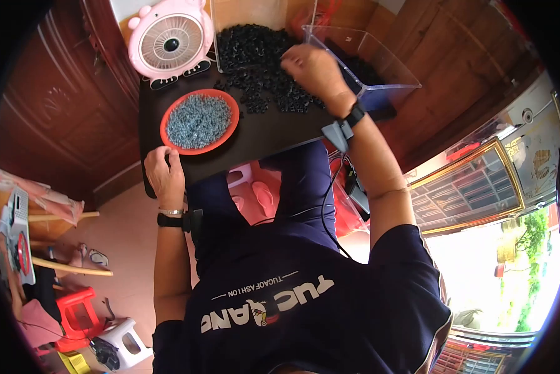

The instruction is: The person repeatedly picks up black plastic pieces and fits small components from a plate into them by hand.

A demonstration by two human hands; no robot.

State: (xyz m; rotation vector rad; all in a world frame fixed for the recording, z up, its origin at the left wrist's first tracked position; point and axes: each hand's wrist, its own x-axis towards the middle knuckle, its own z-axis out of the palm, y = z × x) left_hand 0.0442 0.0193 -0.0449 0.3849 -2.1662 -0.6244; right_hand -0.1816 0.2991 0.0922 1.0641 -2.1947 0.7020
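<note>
A red plate heaped with small grey metal pieces lies on the dark table. My left hand is at the table's front left edge, just below the plate, its fingers curled together; what they hold, if anything, is too small to tell. Small black parts are spread in a pile across the back of the table. Over the right side of this pile, beside a clear plastic bin, is my right hand, fingers bent and blurred; I cannot make out anything in them.
A pink fan stands at the back left of the table. The clear bin at the back right holds more black parts. Below the table edge are my legs and pink slippers. Stools and a person's foot are at the lower left.
</note>
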